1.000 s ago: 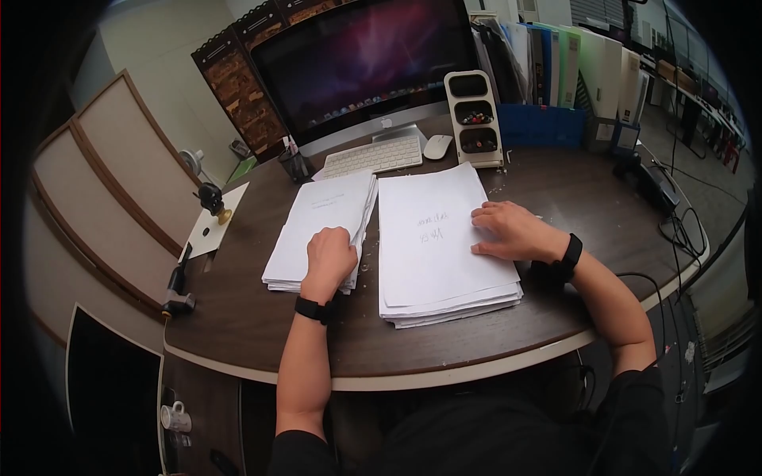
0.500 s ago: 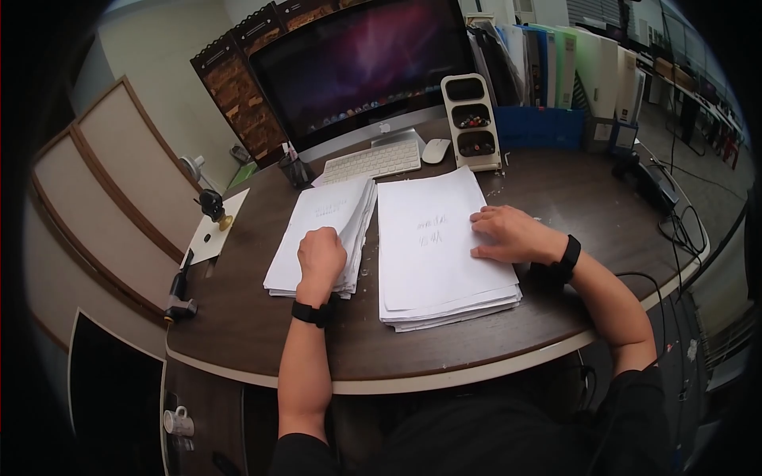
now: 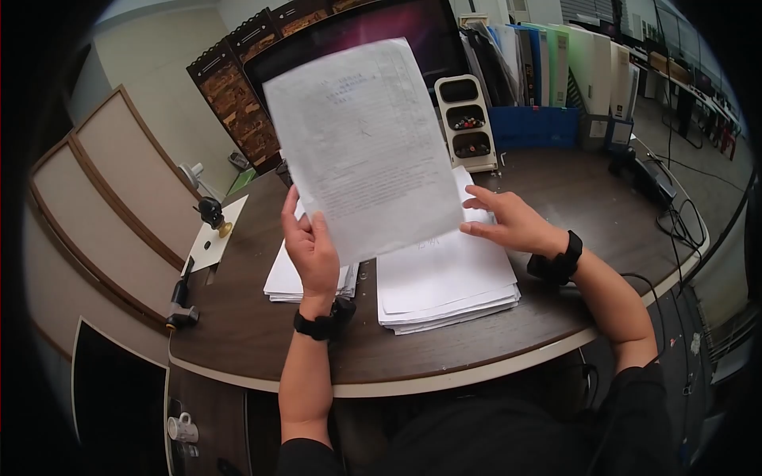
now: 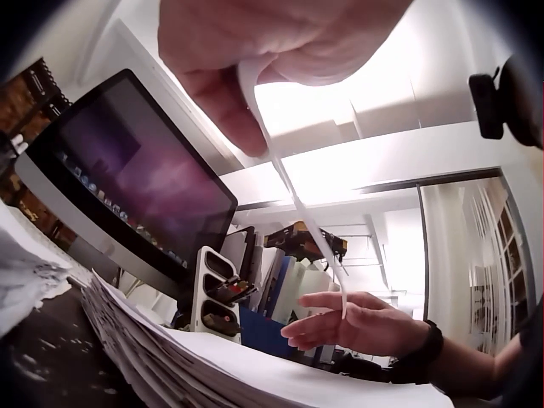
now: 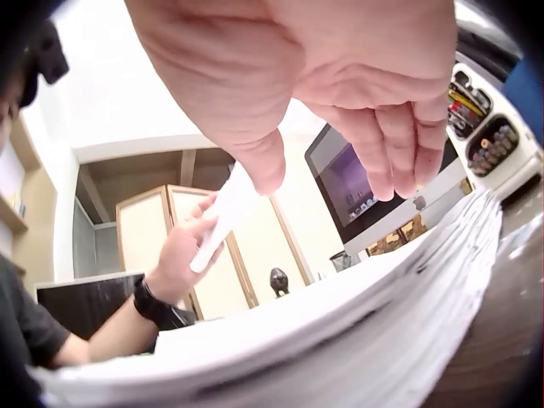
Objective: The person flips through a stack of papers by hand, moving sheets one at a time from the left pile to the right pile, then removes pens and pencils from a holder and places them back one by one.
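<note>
The printed sheet point(image 3: 369, 151) is held raised above the paper stacks point(image 3: 444, 278), pinched at its lower left edge between thumb and fingers of the left hand point(image 3: 313, 258). The right hand point(image 3: 520, 226) is open near the opposite edge, fingers slightly apart (contact cannot be told). With one-sided support, the sheet could sag or crease; top pages could be dragged askew if brushed.

two paper stacks point(image 3: 444, 289) side by side on the desk point(image 3: 556, 325), before the monitor point(image 3: 309, 40)

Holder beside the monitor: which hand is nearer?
Right. The right hand is in front of the holder; the left hand, gripping the sheet, is farther off to its left.
</note>
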Demonstrator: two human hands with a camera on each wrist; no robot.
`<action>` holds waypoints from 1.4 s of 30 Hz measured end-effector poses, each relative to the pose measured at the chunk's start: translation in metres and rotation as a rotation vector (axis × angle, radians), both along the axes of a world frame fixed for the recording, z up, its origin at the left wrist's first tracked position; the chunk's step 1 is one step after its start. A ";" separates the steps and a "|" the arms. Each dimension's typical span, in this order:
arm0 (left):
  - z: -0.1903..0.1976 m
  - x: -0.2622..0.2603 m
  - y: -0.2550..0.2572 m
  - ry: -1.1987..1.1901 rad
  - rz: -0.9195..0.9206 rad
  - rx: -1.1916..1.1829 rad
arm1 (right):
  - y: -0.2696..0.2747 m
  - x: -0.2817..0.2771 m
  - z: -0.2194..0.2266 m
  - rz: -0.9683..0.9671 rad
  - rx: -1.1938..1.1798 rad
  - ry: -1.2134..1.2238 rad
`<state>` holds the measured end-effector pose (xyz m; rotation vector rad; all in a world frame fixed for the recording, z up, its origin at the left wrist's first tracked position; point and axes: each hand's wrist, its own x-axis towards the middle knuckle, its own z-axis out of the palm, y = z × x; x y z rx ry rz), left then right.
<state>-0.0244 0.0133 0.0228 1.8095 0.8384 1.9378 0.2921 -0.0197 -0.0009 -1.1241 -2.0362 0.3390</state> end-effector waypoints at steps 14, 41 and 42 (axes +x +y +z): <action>-0.033 -0.003 0.016 0.585 -0.288 -0.688 | 0.002 0.015 0.017 -0.044 -0.694 0.216; -0.028 -0.004 0.014 0.739 -0.254 -0.782 | -0.006 0.010 0.018 -0.285 -0.459 -0.356; -0.030 -0.004 0.014 0.750 -0.260 -0.771 | -0.007 0.010 0.019 -0.292 -0.450 -0.357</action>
